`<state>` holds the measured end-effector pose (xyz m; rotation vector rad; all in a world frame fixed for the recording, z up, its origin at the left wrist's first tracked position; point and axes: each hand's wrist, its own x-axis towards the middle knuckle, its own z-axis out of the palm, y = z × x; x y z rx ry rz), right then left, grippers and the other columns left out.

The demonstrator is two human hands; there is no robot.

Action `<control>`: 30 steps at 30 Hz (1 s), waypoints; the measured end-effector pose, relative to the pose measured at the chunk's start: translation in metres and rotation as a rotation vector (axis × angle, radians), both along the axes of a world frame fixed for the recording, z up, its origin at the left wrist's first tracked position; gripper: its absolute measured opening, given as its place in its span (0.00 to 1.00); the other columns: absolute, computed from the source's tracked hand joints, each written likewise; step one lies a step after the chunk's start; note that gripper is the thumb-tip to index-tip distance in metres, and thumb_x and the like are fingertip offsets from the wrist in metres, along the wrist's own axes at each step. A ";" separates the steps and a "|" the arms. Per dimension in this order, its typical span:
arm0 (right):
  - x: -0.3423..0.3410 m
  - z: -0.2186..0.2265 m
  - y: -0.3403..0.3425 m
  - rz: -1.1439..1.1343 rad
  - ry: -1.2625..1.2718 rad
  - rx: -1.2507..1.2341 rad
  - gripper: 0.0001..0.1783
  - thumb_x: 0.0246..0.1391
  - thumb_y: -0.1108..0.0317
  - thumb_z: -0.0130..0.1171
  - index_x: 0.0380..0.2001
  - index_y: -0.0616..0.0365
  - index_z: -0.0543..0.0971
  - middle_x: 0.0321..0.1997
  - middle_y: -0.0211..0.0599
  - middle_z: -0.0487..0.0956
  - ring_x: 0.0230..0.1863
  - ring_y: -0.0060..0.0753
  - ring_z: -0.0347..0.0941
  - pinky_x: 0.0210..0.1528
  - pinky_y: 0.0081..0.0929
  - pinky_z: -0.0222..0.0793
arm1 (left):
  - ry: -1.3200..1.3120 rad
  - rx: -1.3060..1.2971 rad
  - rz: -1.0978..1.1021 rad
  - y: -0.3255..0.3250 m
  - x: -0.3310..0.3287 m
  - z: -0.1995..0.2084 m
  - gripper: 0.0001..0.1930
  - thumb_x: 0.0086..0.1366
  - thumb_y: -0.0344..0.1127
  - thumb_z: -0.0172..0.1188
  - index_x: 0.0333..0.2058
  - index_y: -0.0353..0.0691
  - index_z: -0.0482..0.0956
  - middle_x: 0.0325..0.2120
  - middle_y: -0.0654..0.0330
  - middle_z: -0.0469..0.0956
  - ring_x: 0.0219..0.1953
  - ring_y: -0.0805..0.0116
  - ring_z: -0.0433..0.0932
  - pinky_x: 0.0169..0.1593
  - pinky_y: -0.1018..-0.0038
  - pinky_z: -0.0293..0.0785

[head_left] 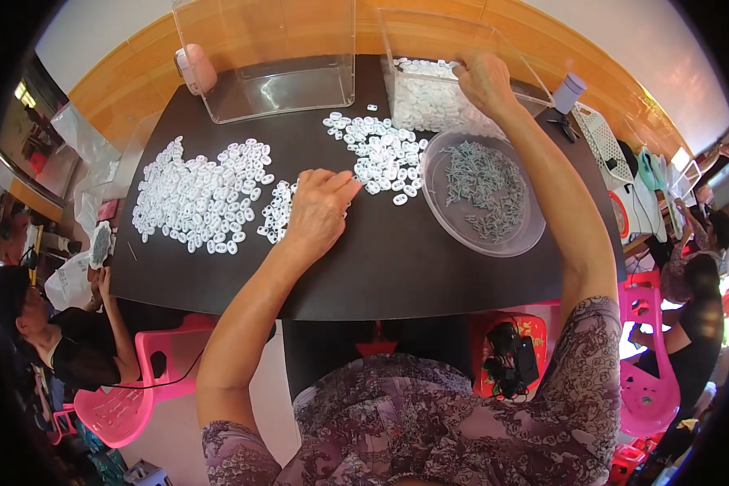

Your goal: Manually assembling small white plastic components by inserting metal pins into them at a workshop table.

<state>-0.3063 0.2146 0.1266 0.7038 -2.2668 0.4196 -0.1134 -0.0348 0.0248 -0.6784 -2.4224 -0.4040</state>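
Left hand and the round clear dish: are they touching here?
Apart. The head view shows it: a stretch of dark table lies plainly between the left hand and the near side of the round clear dish.

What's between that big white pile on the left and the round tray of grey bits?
In the head view, the left hand is there, at a small cluster of white pieces; then comes another white heap, nearer the tray.
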 end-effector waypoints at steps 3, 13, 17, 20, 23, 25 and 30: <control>0.000 -0.001 0.002 -0.093 -0.052 0.158 0.11 0.45 0.68 0.53 0.31 0.60 0.79 0.28 0.49 0.78 0.33 0.53 0.74 0.38 0.42 0.68 | -0.077 -0.087 0.006 0.008 -0.004 -0.001 0.19 0.43 0.19 0.54 0.38 0.39 0.77 0.39 0.60 0.76 0.38 0.60 0.71 0.45 0.66 0.65; -0.014 0.004 0.011 -0.066 -0.039 0.045 0.05 0.33 0.72 0.53 0.18 0.62 0.76 0.23 0.53 0.75 0.30 0.56 0.73 0.32 0.47 0.66 | -0.162 0.014 0.051 -0.006 0.003 -0.002 0.15 0.44 0.23 0.58 0.35 0.40 0.78 0.32 0.61 0.77 0.33 0.63 0.70 0.42 0.68 0.64; -0.006 0.005 0.006 -0.121 -0.013 0.052 0.07 0.36 0.72 0.55 0.23 0.62 0.76 0.26 0.51 0.76 0.33 0.53 0.73 0.34 0.43 0.67 | 0.028 0.051 0.005 0.006 -0.008 -0.001 0.08 0.46 0.24 0.57 0.28 0.41 0.77 0.24 0.62 0.71 0.32 0.62 0.67 0.37 0.67 0.61; 0.021 0.007 0.000 -0.055 0.026 0.009 0.08 0.40 0.71 0.57 0.27 0.61 0.77 0.28 0.46 0.77 0.34 0.49 0.73 0.36 0.39 0.67 | 0.053 -0.017 -0.052 0.010 -0.014 -0.001 0.06 0.46 0.24 0.59 0.26 0.40 0.77 0.23 0.60 0.70 0.34 0.60 0.66 0.37 0.67 0.61; 0.064 0.005 -0.018 0.121 0.080 -0.062 0.06 0.42 0.72 0.57 0.28 0.60 0.77 0.28 0.43 0.77 0.33 0.46 0.73 0.36 0.36 0.68 | 0.022 -0.123 0.015 0.011 -0.014 -0.001 0.05 0.45 0.25 0.60 0.24 0.39 0.75 0.23 0.59 0.69 0.36 0.59 0.65 0.38 0.66 0.61; 0.093 -0.002 -0.027 0.287 0.086 -0.115 0.05 0.43 0.74 0.57 0.28 0.60 0.78 0.29 0.41 0.77 0.33 0.43 0.73 0.37 0.34 0.68 | -0.025 0.013 -0.041 0.015 -0.013 0.003 0.06 0.45 0.26 0.61 0.23 0.39 0.74 0.22 0.59 0.69 0.34 0.60 0.66 0.37 0.66 0.63; 0.153 -0.041 -0.045 0.472 -0.210 -0.173 0.06 0.42 0.77 0.58 0.28 0.61 0.77 0.28 0.41 0.77 0.33 0.42 0.73 0.37 0.32 0.68 | -0.248 0.244 0.011 0.017 -0.001 0.001 0.07 0.47 0.26 0.63 0.24 0.40 0.73 0.21 0.58 0.71 0.28 0.63 0.70 0.33 0.69 0.67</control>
